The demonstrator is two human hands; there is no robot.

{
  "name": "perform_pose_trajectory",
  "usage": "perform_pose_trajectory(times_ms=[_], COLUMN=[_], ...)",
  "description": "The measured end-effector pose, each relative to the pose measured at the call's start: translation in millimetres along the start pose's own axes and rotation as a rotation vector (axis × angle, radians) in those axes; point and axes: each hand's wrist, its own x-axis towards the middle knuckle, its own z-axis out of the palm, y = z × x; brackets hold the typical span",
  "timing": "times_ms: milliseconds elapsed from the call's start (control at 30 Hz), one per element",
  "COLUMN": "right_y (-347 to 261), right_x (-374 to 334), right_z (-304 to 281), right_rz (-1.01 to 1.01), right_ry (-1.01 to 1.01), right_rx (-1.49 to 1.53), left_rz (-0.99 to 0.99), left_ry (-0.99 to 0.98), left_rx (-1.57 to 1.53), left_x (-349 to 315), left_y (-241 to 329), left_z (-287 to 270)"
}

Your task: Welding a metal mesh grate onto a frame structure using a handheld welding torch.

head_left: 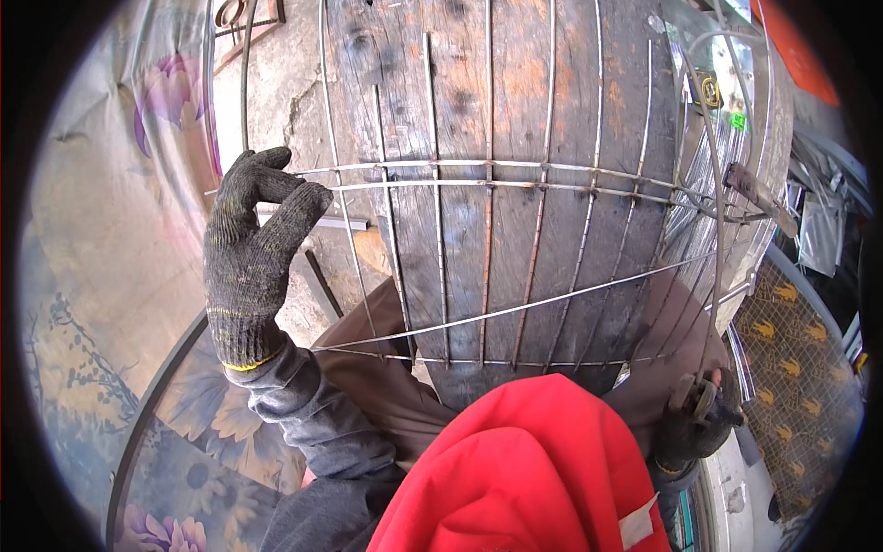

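Note:
A grid of thin metal rods (489,230) lies over a dark, worn wooden board (460,55). My left hand (253,253), in a dark grey knit glove, is at the grid's left side. Its thumb and forefinger close on the ends of two crosswise rods (414,173). My right hand (699,419), in a dark glove, is low at the right, its fingers curled round something dark and metallic that I cannot make out. A curved rod (717,230) runs down to that hand. One loose-looking rod (515,308) slants across the grid's lower part.
Red cloth (524,469) covers the lower middle of the view. A brown-handled tool or clamp (759,198) rests at the grid's right end. Clear plastic sheeting (819,221) and a patterned mat (791,368) are at right. Flower-printed sheeting (175,101) hangs at left.

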Motion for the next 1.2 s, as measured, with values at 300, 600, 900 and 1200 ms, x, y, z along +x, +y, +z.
perform_pose_trajectory(times_ms=[300, 600, 900, 1200], right_y=[-5.1, -32.6, -11.0, -22.8], right_x=[8.9, 30.4, 4.2, 1.2], right_z=[0.7, -3.5, -12.0, 8.5], right_rz=[-0.141, -0.307, -0.218, 0.027], right_ry=[-0.018, -0.077, -0.105, -0.282], right_rx=[0.09, -0.087, -0.051, 0.313], left_rz=[0.045, -0.088, 0.049, 0.049], left_ry=[-0.002, 0.014, -0.005, -0.083], left_rx=[0.057, -0.071, -0.022, -0.034], left_x=[0.3, 1.3, 3.2, 6.6], left_y=[4.8, 0.2, 7.5, -9.8], left_z=[1.4, -1.1, 1.2, -4.8])
